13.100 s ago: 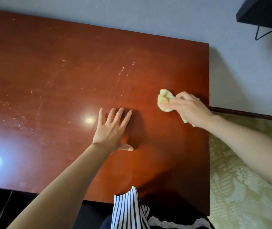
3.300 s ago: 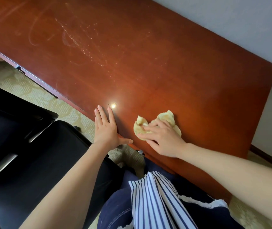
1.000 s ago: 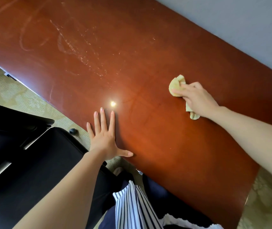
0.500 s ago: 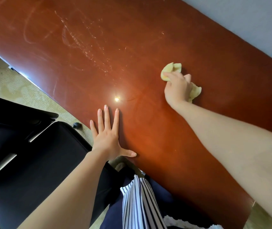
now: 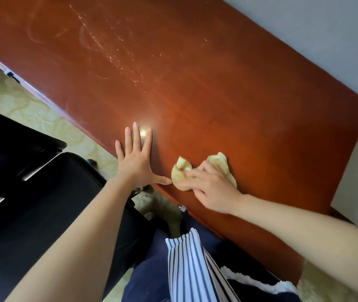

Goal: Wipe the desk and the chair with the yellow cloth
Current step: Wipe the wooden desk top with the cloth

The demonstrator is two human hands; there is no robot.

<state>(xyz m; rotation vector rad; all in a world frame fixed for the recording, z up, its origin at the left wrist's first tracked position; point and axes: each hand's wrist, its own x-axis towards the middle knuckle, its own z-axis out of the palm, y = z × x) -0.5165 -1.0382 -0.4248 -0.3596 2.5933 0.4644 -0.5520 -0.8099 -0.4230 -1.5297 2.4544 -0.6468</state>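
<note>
Wiping worktop [image 5: 217, 83] near edge: right hand [image 5: 212, 188] grips bunched yellow cloth [image 5: 180, 173]; left hand [image 5: 136, 166] flat, fingers spread; we should overlap strokes.

A pale grey wall [image 5: 326, 44] fills the upper right corner, with a dark skirting board [image 5: 338, 214] at its foot near the right edge. A beige-green carpet [image 5: 43, 118] with a faint floral pattern covers the floor at left. At bottom centre, a blue-and-white striped garment [image 5: 191, 269] hangs over dark navy clothing [image 5: 147, 275], with white lace trim [image 5: 239, 274] to its right.
</note>
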